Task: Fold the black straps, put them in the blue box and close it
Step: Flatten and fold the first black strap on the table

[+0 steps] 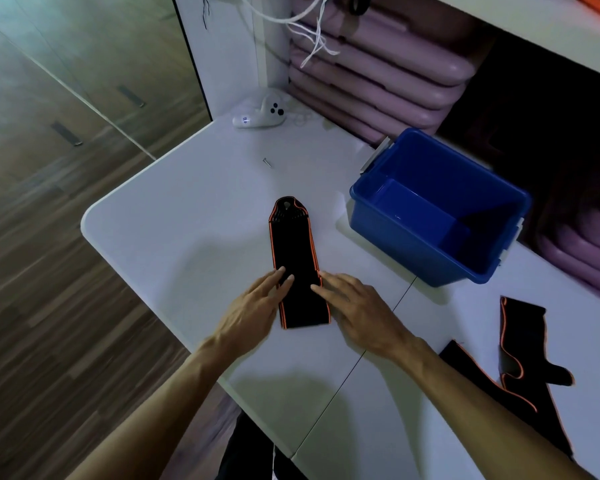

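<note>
Head view shows a white table (187,216) with a black strap (297,258), edged in orange, lying flat near the middle of the surface, its rounded end pointing toward the far edge. The left hand (253,313) rests on the strap's left side, fingers extended and flat, gripping nothing; the right hand (357,310) lies the same way on its right side, fingertips pressing the fabric. The blue box (437,209) stands open and empty toward the far right edge, apart from the strap. More black straps (520,344) lie loose along the right edge. A white controller (260,112) sits at the far corner.
</note>
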